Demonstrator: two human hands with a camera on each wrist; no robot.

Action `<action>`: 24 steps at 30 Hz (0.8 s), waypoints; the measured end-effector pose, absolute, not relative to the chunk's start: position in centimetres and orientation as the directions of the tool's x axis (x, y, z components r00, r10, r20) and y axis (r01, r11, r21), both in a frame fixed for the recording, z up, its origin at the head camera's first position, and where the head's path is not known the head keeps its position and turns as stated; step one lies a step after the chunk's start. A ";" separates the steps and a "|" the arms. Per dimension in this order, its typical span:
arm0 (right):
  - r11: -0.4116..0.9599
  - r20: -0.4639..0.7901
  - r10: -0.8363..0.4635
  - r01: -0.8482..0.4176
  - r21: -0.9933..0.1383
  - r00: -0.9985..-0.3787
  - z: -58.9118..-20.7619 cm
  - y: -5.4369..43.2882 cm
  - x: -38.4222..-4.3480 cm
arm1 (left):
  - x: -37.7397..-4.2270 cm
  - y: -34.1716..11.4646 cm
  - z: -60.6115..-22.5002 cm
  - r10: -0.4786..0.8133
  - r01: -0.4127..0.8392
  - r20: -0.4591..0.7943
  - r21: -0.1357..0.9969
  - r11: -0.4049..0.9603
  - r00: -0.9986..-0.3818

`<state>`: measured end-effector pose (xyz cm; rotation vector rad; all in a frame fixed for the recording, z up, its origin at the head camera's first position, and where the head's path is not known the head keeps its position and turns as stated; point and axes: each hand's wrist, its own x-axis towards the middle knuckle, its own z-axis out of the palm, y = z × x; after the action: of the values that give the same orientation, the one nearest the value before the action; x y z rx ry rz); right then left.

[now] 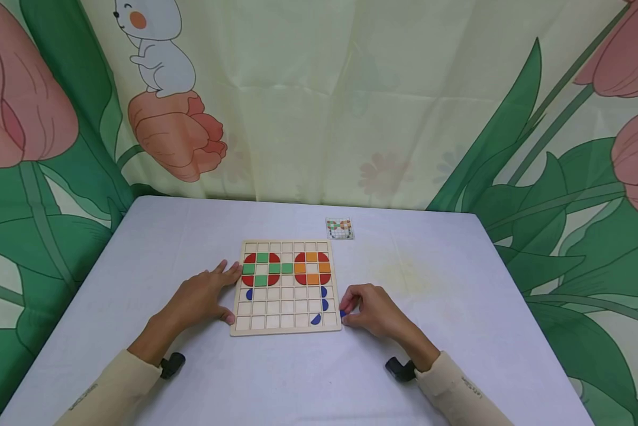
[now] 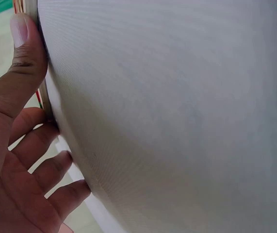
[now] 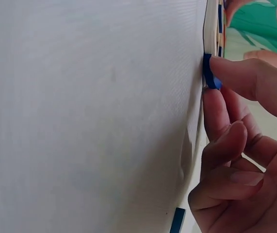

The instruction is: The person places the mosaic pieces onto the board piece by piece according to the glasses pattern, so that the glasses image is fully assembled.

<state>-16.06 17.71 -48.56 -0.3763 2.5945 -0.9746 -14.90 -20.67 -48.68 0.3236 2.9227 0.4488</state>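
Observation:
A wooden grid board point(image 1: 287, 323) lies on the white table, holding flat coloured pieces. Red quarter-rounds and green squares form a ring at its upper left; red quarter-rounds and orange squares point(image 1: 312, 257) form another at the upper right. Several blue half-rounds point(image 1: 316, 319) sit in lower cells. My left hand point(image 1: 204, 299) rests against the board's left edge, thumb and fingers spread along it. At the lower right edge, my right hand point(image 1: 372, 309) pinches a blue piece point(image 3: 210, 73) between thumb and finger. Its full shape is hidden by the fingers.
A small printed card point(image 1: 340, 228) with a coloured grid pattern lies behind the board's upper right corner. Another dark blue piece point(image 3: 177, 221) shows low in the right wrist view. A curtain point(image 1: 319, 106) with flower prints hangs behind the table point(image 1: 431, 248).

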 end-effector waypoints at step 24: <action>0.636 -0.205 -0.458 -0.158 -0.755 -0.865 -46.5 17.8 -17.0 | -15.1 -20.8 -48.9 0.248 0.201 -0.127 0.298 0.933 -0.960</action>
<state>-17.02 17.82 -46.50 -0.4886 2.4804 -1.0923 -15.11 -20.82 -48.86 0.3421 2.9276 0.4266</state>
